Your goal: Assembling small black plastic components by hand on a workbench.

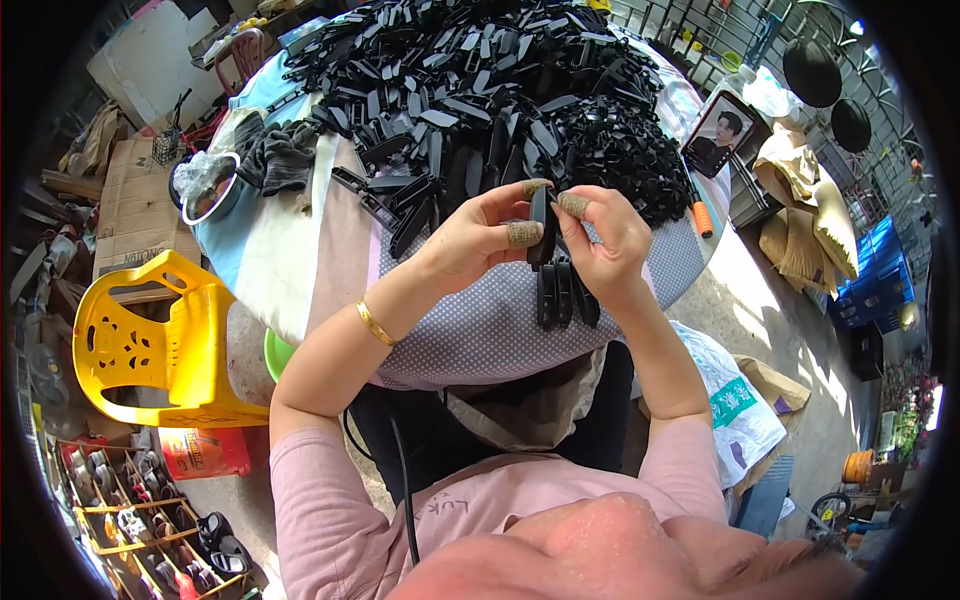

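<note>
Over the near part of a round, cloth-covered table [310,250], my left hand [470,235] grips a long black plastic piece [538,228], held upright between thumb and fingers. My right hand [606,240] is close beside it, thumb and forefinger pinched together; what they hold is too small and dark to tell. Fingers on both hands are wrapped in brownish tape. Just below lie several black pieces [565,295] side by side. Beyond my hands spreads a large heap of long black pieces [450,70], with a heap of smaller black parts [630,150] on its right.
On the table's right edge are a tablet [720,135] and an orange-handled tool [702,218]. At its left edge lie dark gloves [280,155] and a white bowl [215,195]. A yellow chair [190,350] stands left; a white sack [735,410] lies right.
</note>
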{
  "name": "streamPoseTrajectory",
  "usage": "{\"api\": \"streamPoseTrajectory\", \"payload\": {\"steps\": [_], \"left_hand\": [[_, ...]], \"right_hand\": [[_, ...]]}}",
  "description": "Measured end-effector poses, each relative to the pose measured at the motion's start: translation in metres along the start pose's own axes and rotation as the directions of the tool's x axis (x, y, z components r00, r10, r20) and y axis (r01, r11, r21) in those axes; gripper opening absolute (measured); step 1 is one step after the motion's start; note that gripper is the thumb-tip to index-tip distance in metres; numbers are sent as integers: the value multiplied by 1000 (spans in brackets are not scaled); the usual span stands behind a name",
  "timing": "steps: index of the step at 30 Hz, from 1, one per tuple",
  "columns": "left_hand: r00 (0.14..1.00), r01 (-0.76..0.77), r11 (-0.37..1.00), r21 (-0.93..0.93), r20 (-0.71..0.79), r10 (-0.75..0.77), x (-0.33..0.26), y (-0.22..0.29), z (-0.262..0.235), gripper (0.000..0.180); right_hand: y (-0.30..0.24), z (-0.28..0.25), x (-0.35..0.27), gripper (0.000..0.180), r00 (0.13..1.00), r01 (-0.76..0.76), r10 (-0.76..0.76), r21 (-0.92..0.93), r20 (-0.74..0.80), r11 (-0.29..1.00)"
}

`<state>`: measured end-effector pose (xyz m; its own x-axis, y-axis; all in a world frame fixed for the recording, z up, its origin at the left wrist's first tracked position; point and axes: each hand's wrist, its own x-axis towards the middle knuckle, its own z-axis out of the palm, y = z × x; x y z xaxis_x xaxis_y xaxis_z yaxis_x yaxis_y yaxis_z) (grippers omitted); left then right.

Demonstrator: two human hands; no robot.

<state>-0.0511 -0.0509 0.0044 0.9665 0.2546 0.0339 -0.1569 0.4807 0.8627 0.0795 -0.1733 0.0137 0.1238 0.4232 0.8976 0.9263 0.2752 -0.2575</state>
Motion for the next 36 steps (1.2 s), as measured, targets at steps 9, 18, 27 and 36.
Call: {"api": "streamPoseTrajectory", "payload": {"steps": [9, 18, 27, 36], "left_hand": [[994, -102, 994, 45, -43, 104, -1, 0, -6, 41], [993, -113, 994, 7, -31, 113, 0, -2, 0, 41], [938, -231, 511, 828, 50, 344, 12, -5, -1, 40], [885, -343, -240, 908, 398, 243, 33, -19, 0, 38]], "right_hand": [[-14, -8, 7, 15, 968, -24, 27, -16, 250, 1000], [-19, -12, 1, 23, 969, -59, 51, 25, 244, 998], [-14, -63, -22, 24, 874, -410, 443, -189, 199, 893], [-16, -66, -52, 21, 807, -397, 449, -212, 383, 893]]}}
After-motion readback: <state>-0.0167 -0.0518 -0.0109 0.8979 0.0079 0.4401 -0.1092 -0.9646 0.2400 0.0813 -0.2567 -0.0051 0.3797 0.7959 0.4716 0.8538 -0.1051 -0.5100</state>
